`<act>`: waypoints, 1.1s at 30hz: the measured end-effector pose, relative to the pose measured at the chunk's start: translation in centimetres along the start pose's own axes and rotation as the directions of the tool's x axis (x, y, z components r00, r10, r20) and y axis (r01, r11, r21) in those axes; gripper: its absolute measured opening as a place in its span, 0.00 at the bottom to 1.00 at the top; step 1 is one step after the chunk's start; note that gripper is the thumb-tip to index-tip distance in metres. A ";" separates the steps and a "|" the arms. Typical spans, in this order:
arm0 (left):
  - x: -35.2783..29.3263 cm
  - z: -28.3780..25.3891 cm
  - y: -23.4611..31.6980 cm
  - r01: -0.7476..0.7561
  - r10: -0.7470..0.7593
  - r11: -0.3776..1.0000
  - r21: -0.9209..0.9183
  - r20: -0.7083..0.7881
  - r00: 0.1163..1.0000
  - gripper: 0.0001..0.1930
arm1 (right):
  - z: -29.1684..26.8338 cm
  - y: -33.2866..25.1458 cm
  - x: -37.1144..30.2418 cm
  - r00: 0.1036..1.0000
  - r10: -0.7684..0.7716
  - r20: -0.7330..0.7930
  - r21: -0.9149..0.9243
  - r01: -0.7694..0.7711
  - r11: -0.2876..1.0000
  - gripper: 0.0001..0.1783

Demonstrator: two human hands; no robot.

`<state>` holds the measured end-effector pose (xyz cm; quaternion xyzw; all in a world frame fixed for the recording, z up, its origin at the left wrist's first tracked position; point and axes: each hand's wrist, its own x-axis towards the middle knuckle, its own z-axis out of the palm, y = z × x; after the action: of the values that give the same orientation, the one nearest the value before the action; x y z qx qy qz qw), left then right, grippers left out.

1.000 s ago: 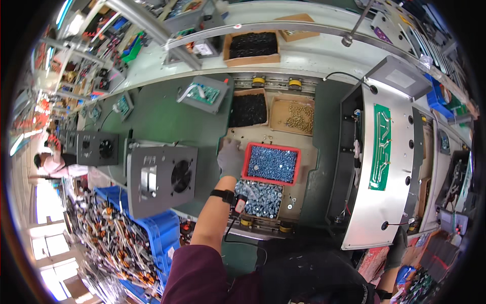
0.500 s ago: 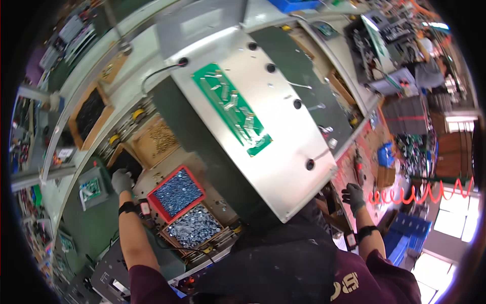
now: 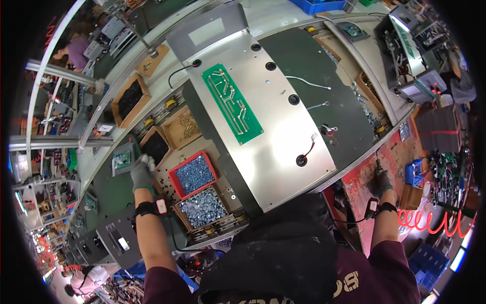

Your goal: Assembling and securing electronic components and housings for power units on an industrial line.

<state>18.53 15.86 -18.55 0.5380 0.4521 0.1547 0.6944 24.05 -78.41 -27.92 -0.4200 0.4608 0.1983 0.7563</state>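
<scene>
My left hand (image 3: 142,174), in a grey glove with pale fingertips, is beside a small box of black screws (image 3: 155,145); its fingers are bunched together and what they hold, if anything, is hidden. My right hand (image 3: 380,185), gloved too, is closed round a dark, slim power screwdriver (image 3: 378,164) above the worn red surface on the right. In front of me a large silvery metal panel (image 3: 283,137) lies aslant. On it rests a green circuit board (image 3: 234,106). Black grommets (image 3: 293,99) line the panel's right side, and a short cable (image 3: 310,146) comes out of one.
A red tray of small bluish fasteners (image 3: 195,175) and a box of silvery nuts or washers (image 3: 203,207) stand left of the panel. Behind them is a wooden box of brass-coloured parts (image 3: 183,129). A red coiled hose (image 3: 430,223) hangs at the right. Loose cables (image 3: 309,81) lie beyond the panel.
My right hand, open beside the screwdriver before, has now closed round it. My left hand stays by the black screws. The whole view has shifted and turned slightly.
</scene>
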 end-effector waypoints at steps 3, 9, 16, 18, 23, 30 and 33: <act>-6.8 4.0 -0.2 0.060 -0.017 0.976 -0.209 0.198 0.980 0.18 | 0.3 0.3 1.9 0.991 -0.004 -0.130 0.064 0.012 0.998 0.23; -20.5 11.8 0.1 0.138 -0.125 0.990 -0.010 0.357 0.926 0.14 | 6.6 2.0 -3.8 0.650 -0.685 -0.329 -0.463 0.521 0.717 0.21; -30.4 16.8 1.2 0.232 -0.266 0.964 0.131 0.434 0.861 0.16 | 19.5 -5.1 -18.2 0.343 -0.936 0.078 -0.212 0.923 0.320 0.35; -32.1 18.4 1.0 0.232 -0.226 0.971 0.053 0.507 0.831 0.19 | 24.3 -5.0 -21.1 0.129 -0.961 0.246 0.053 0.988 0.146 0.36; -36.1 20.7 0.5 0.354 -0.276 0.935 -0.019 0.588 0.760 0.19 | 36.4 -3.9 -26.3 0.028 -0.375 0.926 0.330 0.418 0.846 0.31; -38.2 20.4 -0.3 0.492 -0.326 0.860 -0.137 0.594 0.735 0.23 | 41.6 4.3 -30.2 0.009 -0.230 0.973 0.208 0.393 0.896 0.26; -38.5 19.9 -0.3 0.481 -0.331 0.869 -0.116 0.587 0.739 0.24 | 42.1 6.4 -30.9 0.003 -0.393 0.919 0.291 0.668 0.685 0.22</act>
<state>13.34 -23.39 -0.84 0.3504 0.3162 -0.1049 0.8754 26.61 -37.63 5.23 -0.4376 -0.3107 0.1546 0.8295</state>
